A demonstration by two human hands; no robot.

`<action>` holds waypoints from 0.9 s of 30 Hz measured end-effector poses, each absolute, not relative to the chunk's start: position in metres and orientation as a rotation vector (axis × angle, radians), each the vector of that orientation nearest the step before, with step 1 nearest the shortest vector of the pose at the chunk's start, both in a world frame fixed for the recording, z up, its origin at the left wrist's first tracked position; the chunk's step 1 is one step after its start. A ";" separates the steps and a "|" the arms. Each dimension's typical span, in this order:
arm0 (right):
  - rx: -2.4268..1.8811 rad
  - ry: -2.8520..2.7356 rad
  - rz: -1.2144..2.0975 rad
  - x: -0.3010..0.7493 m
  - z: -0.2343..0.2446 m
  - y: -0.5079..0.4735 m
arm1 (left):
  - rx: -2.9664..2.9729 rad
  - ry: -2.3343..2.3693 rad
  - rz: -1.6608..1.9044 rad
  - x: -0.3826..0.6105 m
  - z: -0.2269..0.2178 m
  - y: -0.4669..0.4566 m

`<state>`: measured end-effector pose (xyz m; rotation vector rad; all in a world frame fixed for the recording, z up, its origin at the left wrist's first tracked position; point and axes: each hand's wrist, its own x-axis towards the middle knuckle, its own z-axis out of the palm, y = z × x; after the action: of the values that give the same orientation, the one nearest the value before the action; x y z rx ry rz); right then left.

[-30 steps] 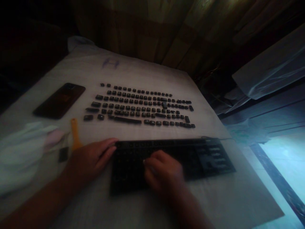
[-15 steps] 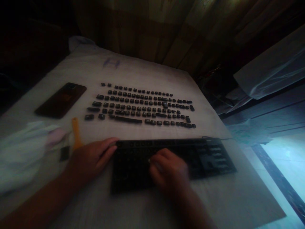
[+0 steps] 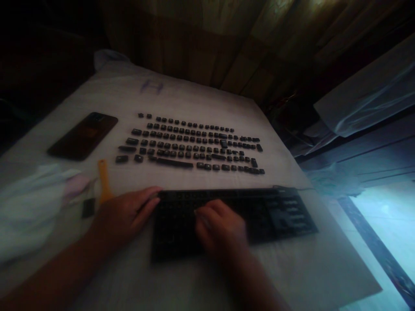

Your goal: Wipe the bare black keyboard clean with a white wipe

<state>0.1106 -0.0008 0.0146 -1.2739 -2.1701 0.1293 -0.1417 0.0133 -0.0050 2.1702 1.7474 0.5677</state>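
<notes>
A black keyboard base (image 3: pixel 175 244), its keycaps off, lies flat on the white-covered table in front of me. My left hand (image 3: pixel 126 214) grips its upper left corner between thumb and fingers. Over the left-middle part of the base, my right hand (image 3: pixel 222 226) is closed in a pinch. A tiny pale tip shows at its fingertips, but what it holds is too small and blurred to name. Beyond the base, loose black keycaps (image 3: pixel 180 138) are laid out in rows in keyboard order, with the long space bar (image 3: pixel 175 163) in the nearest row.
At the left lies a dark smartphone (image 3: pixel 83 136). An orange handle (image 3: pixel 103 177) sits just behind my left hand, beside a small dark piece (image 3: pixel 88 208). A crumpled white cloth (image 3: pixel 30 211) is at the left edge. The keyboard's cable (image 3: pixel 304 188) runs off to the right.
My right hand has moved slightly left across the keyboard base, still pinched. My left hand keeps its hold on the corner. The view has shifted a little.
</notes>
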 end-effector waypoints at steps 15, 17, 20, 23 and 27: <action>-1.285 -2.228 0.205 0.111 0.016 -0.004 | 2.174 1.735 0.577 -0.140 -0.002 0.014; -1.280 -2.223 0.237 0.111 0.015 -0.004 | 2.175 1.729 0.579 -0.140 -0.003 0.014; -1.271 -2.205 0.264 0.112 0.015 -0.003 | 2.181 1.728 0.587 -0.140 -0.003 0.014; -1.254 -2.178 0.293 0.114 0.017 -0.003 | 2.174 1.721 0.579 -0.140 -0.003 0.014; -1.202 -2.118 0.360 0.114 0.020 -0.002 | 2.159 1.726 0.565 -0.140 -0.002 0.013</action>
<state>0.1144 -0.0024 0.0198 -1.2022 -2.1179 0.3599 -0.1404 0.0133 -0.0021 2.1591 1.7259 0.5651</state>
